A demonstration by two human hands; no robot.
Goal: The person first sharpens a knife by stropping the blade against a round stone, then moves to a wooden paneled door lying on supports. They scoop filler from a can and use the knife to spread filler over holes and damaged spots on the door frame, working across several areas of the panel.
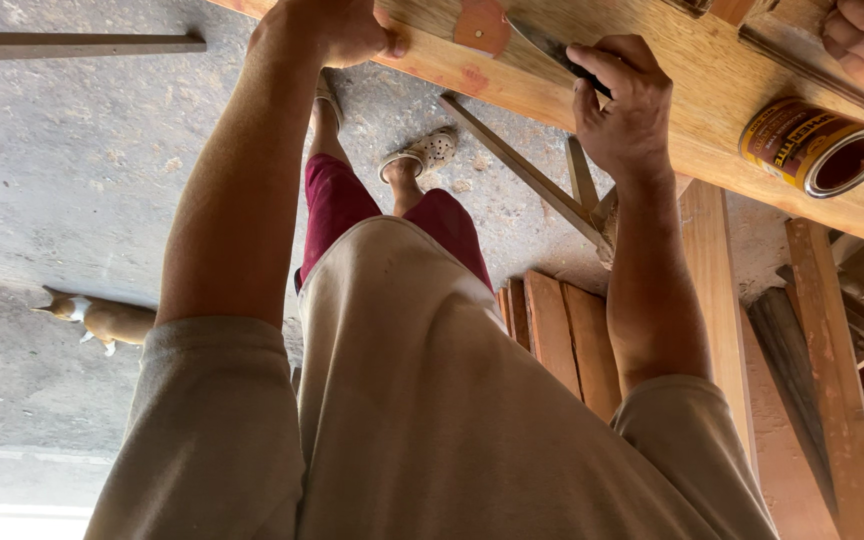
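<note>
Board point(652, 90) was pale raw wood, matt, w/ a reddish-brown putty smear near the scraper blade point(537, 40), dull grey metal. Right hand point(624, 105) gripped its dark handle, prob. plastic. Left hand point(337, 30) pressed on the board's edge. Can point(812, 145) at right: glossy printed metal, shiny rim. Floor point(72, 150) rough matt concrete. Shirt point(422, 420) soft beige cloth; planks point(562, 335) reddish sawn wood.

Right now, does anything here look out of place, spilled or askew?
The open can lies on its side on the wooden board, mouth outward, no spill visible. A small dog stands on the concrete floor.
</note>
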